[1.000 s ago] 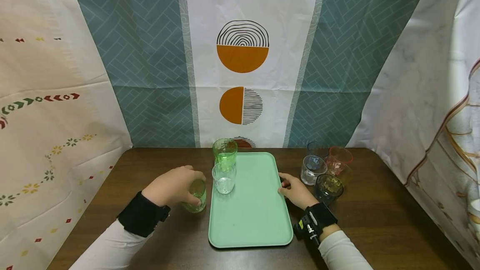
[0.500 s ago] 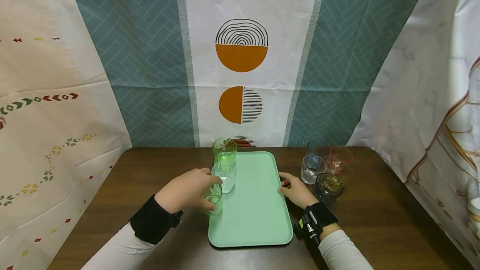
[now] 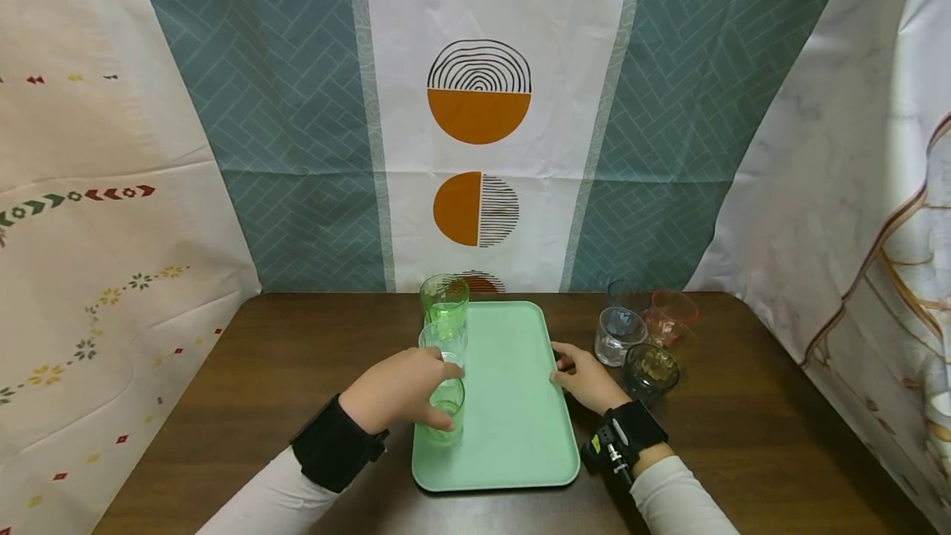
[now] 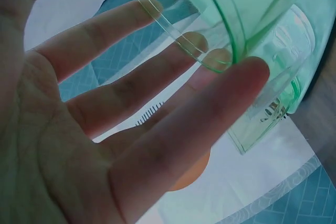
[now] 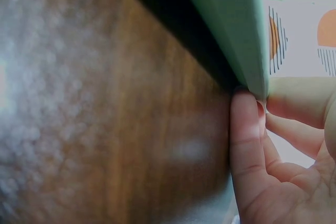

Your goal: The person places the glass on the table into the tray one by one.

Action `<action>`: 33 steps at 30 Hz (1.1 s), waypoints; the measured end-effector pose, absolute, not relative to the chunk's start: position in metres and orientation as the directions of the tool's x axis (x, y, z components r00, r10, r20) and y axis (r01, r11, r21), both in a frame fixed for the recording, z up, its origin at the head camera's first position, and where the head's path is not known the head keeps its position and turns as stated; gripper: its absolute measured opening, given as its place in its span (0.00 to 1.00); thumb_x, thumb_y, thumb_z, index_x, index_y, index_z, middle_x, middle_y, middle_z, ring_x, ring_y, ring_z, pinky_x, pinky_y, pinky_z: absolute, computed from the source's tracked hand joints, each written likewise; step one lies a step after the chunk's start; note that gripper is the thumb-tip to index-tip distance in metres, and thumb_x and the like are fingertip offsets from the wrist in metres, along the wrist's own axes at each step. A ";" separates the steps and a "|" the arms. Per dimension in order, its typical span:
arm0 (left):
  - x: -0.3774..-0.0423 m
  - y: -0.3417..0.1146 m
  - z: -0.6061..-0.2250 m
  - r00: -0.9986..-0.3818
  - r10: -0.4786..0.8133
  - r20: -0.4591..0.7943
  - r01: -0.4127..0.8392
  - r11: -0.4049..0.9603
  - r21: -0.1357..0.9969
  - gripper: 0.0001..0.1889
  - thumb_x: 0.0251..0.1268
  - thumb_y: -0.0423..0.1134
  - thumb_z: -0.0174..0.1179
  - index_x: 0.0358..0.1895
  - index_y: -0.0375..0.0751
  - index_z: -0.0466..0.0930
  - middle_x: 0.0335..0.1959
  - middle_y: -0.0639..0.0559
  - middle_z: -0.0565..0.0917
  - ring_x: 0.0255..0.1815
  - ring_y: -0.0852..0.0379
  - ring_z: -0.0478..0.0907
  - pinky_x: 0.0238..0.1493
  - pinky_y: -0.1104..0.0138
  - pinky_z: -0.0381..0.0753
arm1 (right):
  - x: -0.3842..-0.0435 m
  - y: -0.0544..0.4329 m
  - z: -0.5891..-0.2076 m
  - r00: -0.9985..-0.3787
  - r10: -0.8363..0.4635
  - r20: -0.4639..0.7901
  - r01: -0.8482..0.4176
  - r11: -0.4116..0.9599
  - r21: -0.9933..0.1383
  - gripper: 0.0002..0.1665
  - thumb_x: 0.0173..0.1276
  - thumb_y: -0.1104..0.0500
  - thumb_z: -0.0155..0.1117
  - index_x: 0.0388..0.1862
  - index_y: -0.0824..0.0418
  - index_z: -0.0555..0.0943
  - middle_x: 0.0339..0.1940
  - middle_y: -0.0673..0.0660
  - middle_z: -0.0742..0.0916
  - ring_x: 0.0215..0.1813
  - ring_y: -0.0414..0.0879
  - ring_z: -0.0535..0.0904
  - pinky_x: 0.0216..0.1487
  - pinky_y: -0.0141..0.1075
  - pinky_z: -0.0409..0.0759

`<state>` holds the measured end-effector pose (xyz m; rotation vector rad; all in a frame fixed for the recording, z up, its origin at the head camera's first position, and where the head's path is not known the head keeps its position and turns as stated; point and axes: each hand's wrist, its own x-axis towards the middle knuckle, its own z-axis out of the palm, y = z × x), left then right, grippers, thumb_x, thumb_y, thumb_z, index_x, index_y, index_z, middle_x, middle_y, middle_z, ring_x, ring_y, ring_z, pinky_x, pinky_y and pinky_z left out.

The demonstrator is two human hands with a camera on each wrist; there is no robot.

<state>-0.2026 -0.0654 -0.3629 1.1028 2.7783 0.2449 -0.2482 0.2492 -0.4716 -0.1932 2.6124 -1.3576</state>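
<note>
My left hand (image 3: 404,390) grips a light green glass (image 3: 450,395) over the left part of a mint green tray (image 3: 513,419). In the left wrist view the fingers and thumb lie around the rim of this glass (image 4: 223,24). Just behind it on the tray stands a clear glass (image 3: 433,337), partly hidden by the hand. A taller green glass (image 3: 446,295) stands at the tray's far left corner. My right hand (image 3: 587,378) pinches the tray's right edge; the right wrist view shows thumb and fingers at the tray rim (image 5: 252,61).
Right of the tray, several glasses stand close together on the brown table (image 3: 312,329): a clear one (image 3: 615,347), a dark one (image 3: 652,378), a red one (image 3: 672,316) and a bluish one (image 3: 627,295). A patterned cloth (image 3: 312,147) hangs behind the table.
My left hand has carried the light green glass rightward from the table beside the tray to above the tray's left part. The right hand has stayed on the tray's edge.
</note>
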 end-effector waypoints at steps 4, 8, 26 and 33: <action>-0.202 -0.060 -0.367 -0.724 0.685 -0.084 0.663 0.724 0.189 0.32 0.49 0.49 0.80 0.58 0.39 0.85 0.46 0.46 0.85 0.44 0.50 0.82 0.46 0.62 0.84 | -0.248 0.250 -0.471 -0.975 -0.200 -0.102 -0.034 0.580 -0.814 0.34 0.73 0.70 0.60 0.76 0.70 0.65 0.42 0.59 0.78 0.42 0.50 0.76 0.42 0.41 0.80; -0.202 -0.055 -0.368 -0.724 0.682 -0.099 0.660 0.728 0.189 0.31 0.49 0.49 0.80 0.58 0.40 0.85 0.45 0.47 0.85 0.43 0.51 0.82 0.46 0.63 0.83 | -0.248 0.251 -0.470 -0.977 -0.188 -0.100 -0.031 0.590 -0.807 0.34 0.73 0.70 0.60 0.76 0.69 0.65 0.42 0.59 0.79 0.42 0.50 0.77 0.42 0.42 0.80; -0.191 -0.046 -0.375 -0.763 0.644 -0.059 0.631 0.761 0.149 0.31 0.49 0.49 0.80 0.58 0.42 0.85 0.43 0.45 0.83 0.40 0.47 0.81 0.43 0.61 0.83 | -0.248 0.250 -0.471 -0.978 -0.182 -0.106 -0.021 0.584 -0.811 0.34 0.74 0.70 0.59 0.76 0.69 0.65 0.41 0.59 0.78 0.41 0.50 0.76 0.41 0.42 0.79; -0.188 -0.054 -0.379 -0.757 0.653 -0.020 0.637 0.745 0.200 0.34 0.50 0.52 0.79 0.60 0.39 0.82 0.46 0.44 0.82 0.40 0.47 0.81 0.44 0.60 0.84 | -0.247 0.250 -0.473 -0.976 -0.188 -0.114 -0.014 0.570 -0.821 0.33 0.73 0.70 0.59 0.76 0.70 0.65 0.41 0.59 0.77 0.41 0.50 0.75 0.41 0.41 0.80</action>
